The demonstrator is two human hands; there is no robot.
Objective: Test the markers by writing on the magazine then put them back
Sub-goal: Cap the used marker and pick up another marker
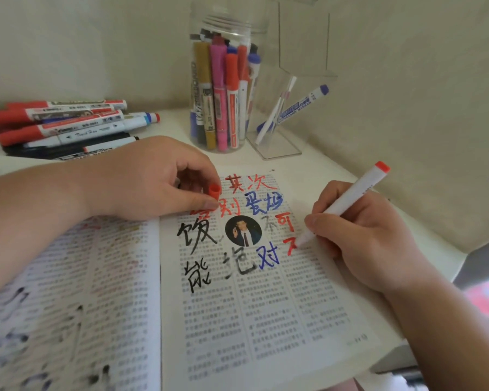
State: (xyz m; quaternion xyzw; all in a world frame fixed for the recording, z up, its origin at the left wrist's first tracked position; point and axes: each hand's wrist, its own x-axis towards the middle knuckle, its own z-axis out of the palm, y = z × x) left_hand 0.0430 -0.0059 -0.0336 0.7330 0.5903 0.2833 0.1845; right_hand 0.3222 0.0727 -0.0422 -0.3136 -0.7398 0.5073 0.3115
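An open magazine (237, 320) lies on the white desk, its right page covered with large red, blue and black handwritten characters. My right hand (362, 235) grips a white marker with a red end (350, 198), its tip touching the page at a fresh red stroke (291, 246). My left hand (153, 179) rests on the top of the magazine and pinches the marker's red cap (214, 190) between thumb and fingers.
A clear jar (223, 88) full of upright markers stands behind the magazine. Beside it, a clear acrylic holder (283, 136) holds a blue marker (305, 105) and a thin pen. A pile of loose markers (62, 125) lies at the back left. Walls close in behind and right.
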